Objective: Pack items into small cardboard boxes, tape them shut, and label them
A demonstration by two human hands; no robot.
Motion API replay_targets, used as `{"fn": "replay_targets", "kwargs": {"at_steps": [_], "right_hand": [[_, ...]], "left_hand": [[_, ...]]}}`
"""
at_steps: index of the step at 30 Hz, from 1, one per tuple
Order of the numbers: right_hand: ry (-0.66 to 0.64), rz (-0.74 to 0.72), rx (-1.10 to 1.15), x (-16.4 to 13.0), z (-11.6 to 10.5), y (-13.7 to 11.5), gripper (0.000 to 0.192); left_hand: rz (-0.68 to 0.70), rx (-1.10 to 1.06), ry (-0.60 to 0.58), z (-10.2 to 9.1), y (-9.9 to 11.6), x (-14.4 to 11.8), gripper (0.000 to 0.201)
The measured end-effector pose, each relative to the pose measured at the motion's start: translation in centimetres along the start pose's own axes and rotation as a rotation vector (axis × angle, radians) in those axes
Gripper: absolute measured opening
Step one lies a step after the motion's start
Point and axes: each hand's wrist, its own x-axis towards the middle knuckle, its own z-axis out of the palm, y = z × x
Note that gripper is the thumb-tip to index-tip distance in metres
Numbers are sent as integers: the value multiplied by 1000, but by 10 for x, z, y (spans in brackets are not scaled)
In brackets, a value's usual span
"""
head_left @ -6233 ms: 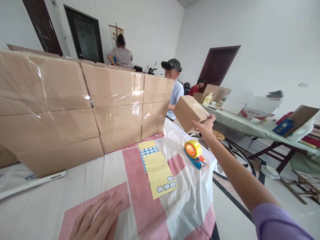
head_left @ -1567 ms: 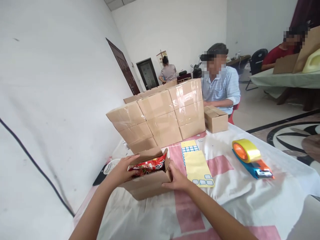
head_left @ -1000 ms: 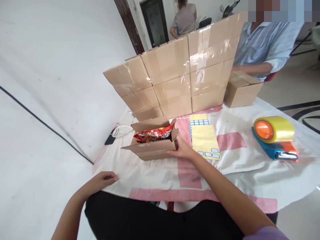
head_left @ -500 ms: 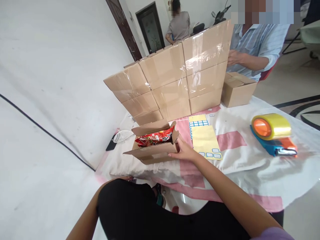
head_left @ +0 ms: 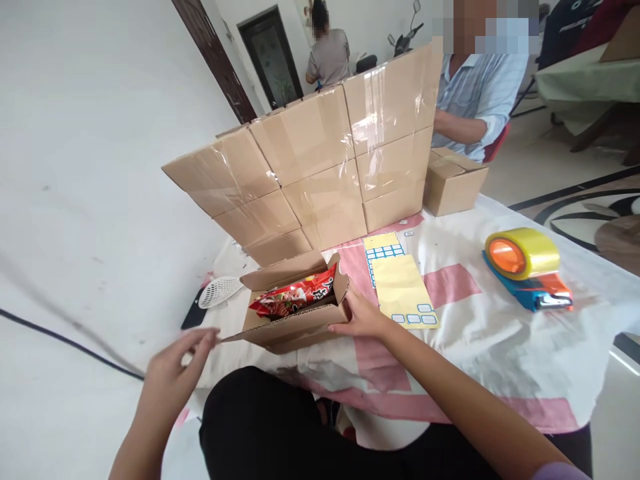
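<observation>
One head view is on record, and it shows a small open cardboard box (head_left: 293,313) standing near the front edge of a table covered with a white and pink cloth (head_left: 480,333). Its flaps stand open, and a red snack packet (head_left: 295,298) lies inside, slanting up toward the box's right end. The right hand (head_left: 361,318) rests against the box's right end wall, fingers loosely curved and pressed to the cardboard; it steadies the box and does not enclose it. The left hand (head_left: 173,370) hovers off the table's left front corner, just short of the tip of the box's near flap, fingers slack and spread, holding nothing. Just right of the box lie yellow label sheets (head_left: 400,283), some bearing blue-bordered stickers. Farther right, well apart from the box, sits a tape dispenser (head_left: 527,267) with a yellow roll on a blue and orange frame. Behind the open box rises a wall of taped cartons (head_left: 320,167), stacked three high. A single closed carton (head_left: 453,187) stands at the stack's right end. A white perforated scoop (head_left: 220,291) lies left of the open box, by the table edge. Beyond the stack sits a person in a light blue shirt (head_left: 475,93); another person (head_left: 327,57) stands at the far doorway, back turned.
</observation>
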Motion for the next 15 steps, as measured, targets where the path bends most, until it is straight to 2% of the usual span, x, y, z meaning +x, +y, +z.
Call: {"fn": "replay_targets", "kwargs": {"at_steps": [2, 3, 4, 5, 7, 9, 10, 12, 15], "right_hand": [[-5, 9, -14, 1, 2, 0, 95], [-10, 17, -20, 1, 2, 1, 95], [-17, 24, -23, 0, 3, 1, 96], [-24, 28, -21, 0, 3, 1, 100], [-38, 25, -8, -1, 4, 2, 111], [-47, 19, 6, -2, 4, 3, 120], [-48, 19, 10, -2, 5, 4, 122], [-42, 20, 10, -1, 6, 6, 122], [-37, -2, -1, 0, 8, 9, 120]], "left_hand": [[106, -41, 21, 5, 29, 29, 26], [172, -33, -61, 11, 43, 45, 25], [215, -9, -189, 18, 57, 62, 26], [244, 34, -371, 27, 67, 78, 27], [204, 147, -663, 44, 77, 106, 23], [191, 146, -816, 54, 76, 124, 18], [207, 101, -860, 56, 74, 130, 18], [270, -21, -877, 54, 70, 135, 23], [380, -141, -773, 47, 79, 133, 34]]}}
